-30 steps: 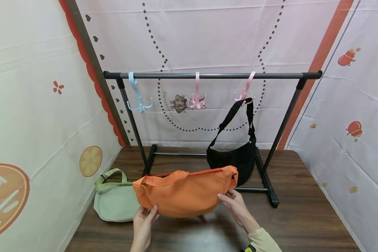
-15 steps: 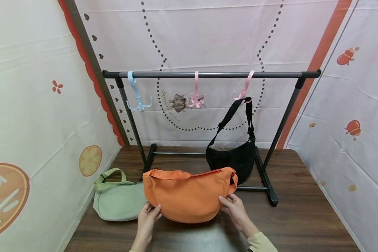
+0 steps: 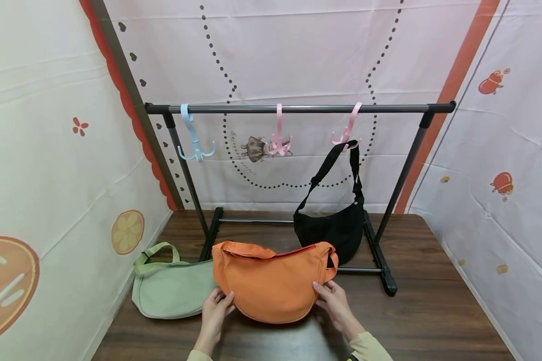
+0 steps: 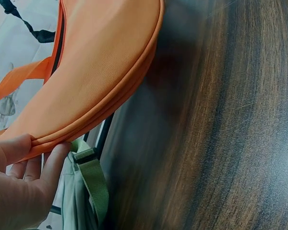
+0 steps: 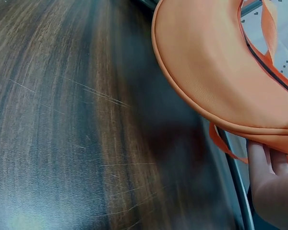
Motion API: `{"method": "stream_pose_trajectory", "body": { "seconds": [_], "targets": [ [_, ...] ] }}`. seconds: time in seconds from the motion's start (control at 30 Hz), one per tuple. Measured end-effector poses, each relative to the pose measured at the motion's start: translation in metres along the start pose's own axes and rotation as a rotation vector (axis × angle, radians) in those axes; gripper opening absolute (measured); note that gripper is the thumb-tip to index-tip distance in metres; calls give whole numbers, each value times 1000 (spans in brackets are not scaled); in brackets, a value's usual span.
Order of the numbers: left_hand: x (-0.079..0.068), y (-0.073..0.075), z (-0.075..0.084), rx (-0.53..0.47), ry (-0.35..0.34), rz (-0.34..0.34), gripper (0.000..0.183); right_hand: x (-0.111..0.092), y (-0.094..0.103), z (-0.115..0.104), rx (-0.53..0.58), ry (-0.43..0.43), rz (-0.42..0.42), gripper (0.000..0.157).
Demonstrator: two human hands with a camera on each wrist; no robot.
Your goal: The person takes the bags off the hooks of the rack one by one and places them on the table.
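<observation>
An orange shoulder bag (image 3: 273,286) faces me in the head view, its strap and zip along the top and its rounded bottom toward me. My left hand (image 3: 216,311) pinches its lower left edge, thumb in front and fingers behind. At the opposite edge my right hand (image 3: 336,306) pinches it the same way. In the left wrist view the left thumb presses the piped seam of the orange bag (image 4: 105,62). The right wrist view has the right fingers under the bag (image 5: 221,67), the thumb mostly cut off. A pale green bag (image 3: 173,291) lies just left of it.
A black metal rack (image 3: 316,109) stands behind, carrying a blue hook (image 3: 194,138) and two pink hooks, one a middle pink hook (image 3: 280,135). From the right pink hook (image 3: 349,128) hangs a black bag (image 3: 334,230). Patterned cloth walls enclose the wooden table (image 3: 415,321).
Both hands have brought the orange bag slightly lower and its left end rightward, so its front now faces me more squarely. More of the green bag shows.
</observation>
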State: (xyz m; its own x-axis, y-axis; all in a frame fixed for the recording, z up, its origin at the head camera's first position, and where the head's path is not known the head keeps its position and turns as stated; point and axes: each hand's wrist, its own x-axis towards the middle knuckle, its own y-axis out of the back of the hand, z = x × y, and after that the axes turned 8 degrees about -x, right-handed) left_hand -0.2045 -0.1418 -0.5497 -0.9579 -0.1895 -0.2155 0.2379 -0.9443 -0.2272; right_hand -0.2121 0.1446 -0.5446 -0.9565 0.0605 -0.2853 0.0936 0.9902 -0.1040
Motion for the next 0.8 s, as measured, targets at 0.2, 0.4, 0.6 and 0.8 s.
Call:
{"method": "stream_pose_trajectory", "body": {
  "seconds": [0.2,0.4,0.6,0.8],
  "targets": [
    [4,0,-5,-10,-4,-7,34,1,-1,6,8,-14,3,48],
    [9,2,-9,13,-9,-14,35,5,-3,15,9,2,11,40],
    [14,3,-16,57,-3,14,37,10,-5,23,-35,30,34,32],
    [16,4,-23,81,4,34,38,13,-8,27,-83,44,54,23]
  ]
}}
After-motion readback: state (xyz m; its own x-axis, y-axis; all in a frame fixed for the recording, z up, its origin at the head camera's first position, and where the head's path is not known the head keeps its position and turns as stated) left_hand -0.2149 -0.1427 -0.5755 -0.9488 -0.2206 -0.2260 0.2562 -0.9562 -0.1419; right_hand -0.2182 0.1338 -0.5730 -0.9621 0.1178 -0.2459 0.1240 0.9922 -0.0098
